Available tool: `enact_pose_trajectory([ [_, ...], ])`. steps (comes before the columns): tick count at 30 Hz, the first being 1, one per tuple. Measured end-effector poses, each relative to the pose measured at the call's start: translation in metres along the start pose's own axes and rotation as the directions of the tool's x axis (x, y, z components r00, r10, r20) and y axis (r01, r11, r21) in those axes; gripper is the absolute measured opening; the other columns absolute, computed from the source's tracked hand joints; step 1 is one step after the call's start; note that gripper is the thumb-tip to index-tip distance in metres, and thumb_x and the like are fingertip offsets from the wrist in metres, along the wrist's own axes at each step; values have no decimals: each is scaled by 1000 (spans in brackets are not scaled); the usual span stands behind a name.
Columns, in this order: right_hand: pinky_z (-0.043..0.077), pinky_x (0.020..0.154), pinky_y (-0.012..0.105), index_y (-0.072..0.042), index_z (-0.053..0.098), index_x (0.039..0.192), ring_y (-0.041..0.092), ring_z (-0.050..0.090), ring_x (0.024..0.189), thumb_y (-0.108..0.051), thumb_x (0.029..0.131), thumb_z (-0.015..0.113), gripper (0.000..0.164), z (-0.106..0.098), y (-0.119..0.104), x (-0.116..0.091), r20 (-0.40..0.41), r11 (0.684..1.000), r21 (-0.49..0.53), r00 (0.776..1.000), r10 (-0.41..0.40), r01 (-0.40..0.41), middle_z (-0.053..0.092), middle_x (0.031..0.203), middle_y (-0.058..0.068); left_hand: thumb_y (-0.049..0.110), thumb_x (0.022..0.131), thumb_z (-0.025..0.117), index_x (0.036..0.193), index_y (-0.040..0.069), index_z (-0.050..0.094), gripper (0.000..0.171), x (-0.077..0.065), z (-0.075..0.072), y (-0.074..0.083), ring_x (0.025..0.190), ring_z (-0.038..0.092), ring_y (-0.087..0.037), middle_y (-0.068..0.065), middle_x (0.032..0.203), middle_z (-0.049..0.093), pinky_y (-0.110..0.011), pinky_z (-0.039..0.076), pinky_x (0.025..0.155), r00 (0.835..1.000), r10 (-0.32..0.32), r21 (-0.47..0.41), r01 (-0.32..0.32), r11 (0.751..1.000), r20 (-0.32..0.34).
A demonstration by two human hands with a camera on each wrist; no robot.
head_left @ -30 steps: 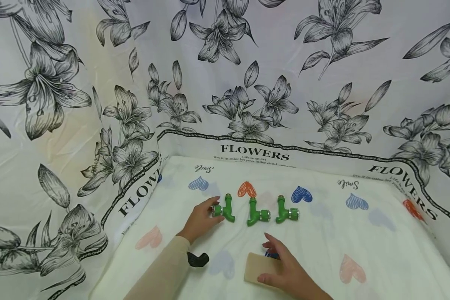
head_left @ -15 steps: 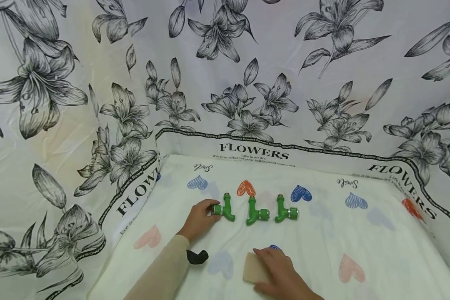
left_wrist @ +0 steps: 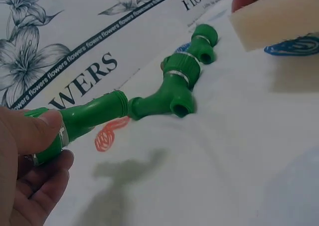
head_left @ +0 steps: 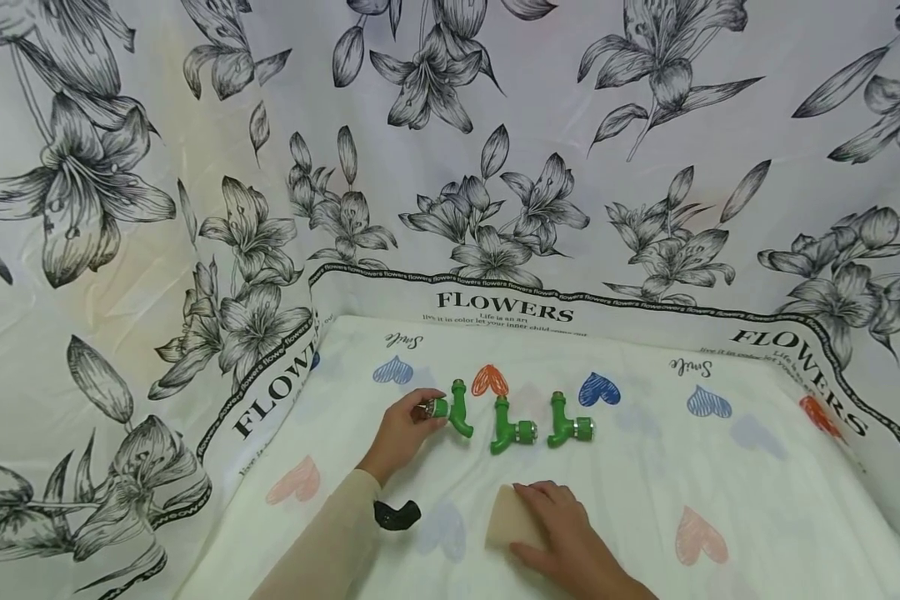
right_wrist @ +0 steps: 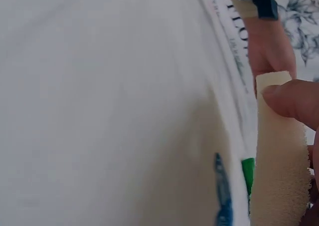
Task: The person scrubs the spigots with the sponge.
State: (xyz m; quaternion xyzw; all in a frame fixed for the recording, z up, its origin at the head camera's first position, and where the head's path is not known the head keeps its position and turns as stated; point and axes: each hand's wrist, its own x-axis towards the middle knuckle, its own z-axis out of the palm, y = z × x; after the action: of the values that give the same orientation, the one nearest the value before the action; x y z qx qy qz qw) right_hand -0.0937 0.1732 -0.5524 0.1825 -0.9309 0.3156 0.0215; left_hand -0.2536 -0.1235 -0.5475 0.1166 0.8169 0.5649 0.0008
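Observation:
My left hand point(head_left: 401, 433) pinches the knob end of a green plastic tap point(head_left: 460, 410) between thumb and fingers. The left wrist view shows this tap point(left_wrist: 94, 117) raised over the cloth, its shadow below it. My right hand point(head_left: 566, 533) grips a beige sponge point(head_left: 512, 521), thumb on one side and fingers on the other. In the right wrist view the sponge point(right_wrist: 279, 151) stands on edge above the cloth. Two more green taps lie to the right of the held one: a middle tap point(head_left: 504, 427) and a right tap point(head_left: 562, 421).
A black curved object point(head_left: 397, 516) lies beside my left sleeve point(head_left: 322, 533). White cloth printed with hearts point(head_left: 607, 500) covers the table. Curtains with black flower drawings point(head_left: 495, 208) hang behind and on the left.
My left hand has lifted the left tap slightly off the cloth and tilted it. My right hand has taken a fuller grip on the sponge and raised it.

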Motion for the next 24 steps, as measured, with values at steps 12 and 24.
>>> enact_pose_trajectory([
  [12,57,80,34,-17,64,152,16,53,110,-25,87,95,72,-51,-13,20,-256,994,95,966,-26,52,61,135,-3,10,98,84,135,16,74,39,-14,8,58,99,67,-25,-6,113,70,-32,60,81,994,40,-170,-23,985,98],
  [24,55,78,36,-18,61,155,20,52,114,-25,90,92,72,-87,-43,39,-341,972,137,930,-134,190,59,141,0,3,100,80,140,17,72,43,-28,17,108,110,66,-25,-5,128,68,-34,60,97,957,232,-247,-185,951,173],
])
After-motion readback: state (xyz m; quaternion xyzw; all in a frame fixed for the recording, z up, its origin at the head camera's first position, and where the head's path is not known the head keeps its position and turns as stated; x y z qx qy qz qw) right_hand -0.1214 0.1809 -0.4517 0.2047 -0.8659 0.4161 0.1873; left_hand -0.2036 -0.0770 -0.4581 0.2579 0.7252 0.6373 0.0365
